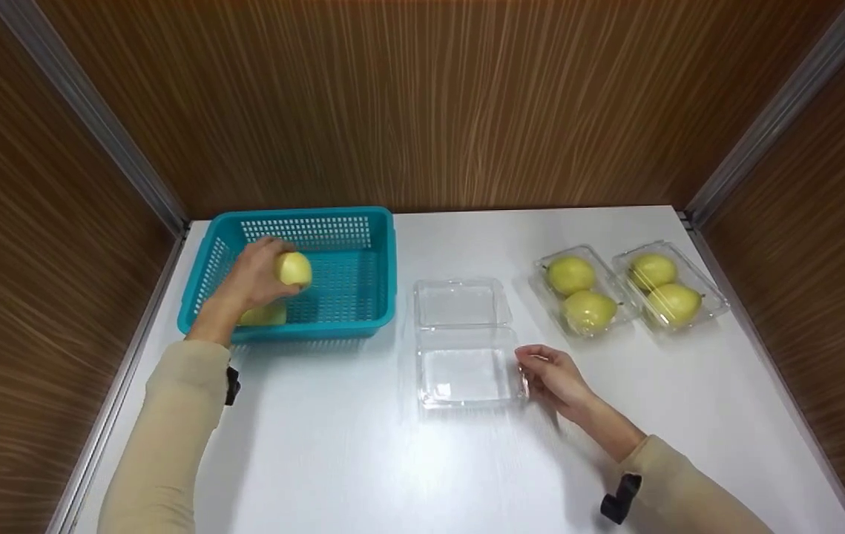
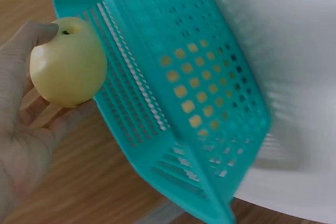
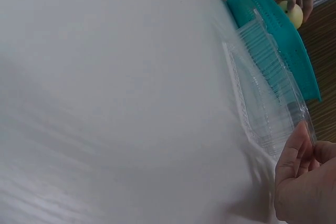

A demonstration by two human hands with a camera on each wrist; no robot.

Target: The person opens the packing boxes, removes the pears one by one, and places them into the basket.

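Observation:
My left hand [image 1: 257,273] grips a pale yellow pear [image 1: 294,269] over the teal plastic basket [image 1: 385,297], thumb and fingers on opposite sides of the fruit. In the left wrist view the stem hollow of that pear [image 2: 68,64] faces up near the thumb. Another yellow pear [image 1: 265,314] lies in the basket below the hand, partly hidden by the wrist. My right hand [image 1: 554,377] pinches the right edge of a clear clamshell box [image 1: 467,374], which lies on the table with its lid folded back and nothing inside. The right wrist view shows thumb and fingertips at the rim.
Two closed clear boxes, a nearer-to-middle box [image 1: 604,278] and a far-right box [image 1: 696,274], stand at the right of the white table [image 1: 363,445], each with two pears. Wood-grain panels [image 1: 422,104] enclose the table at the back and both sides.

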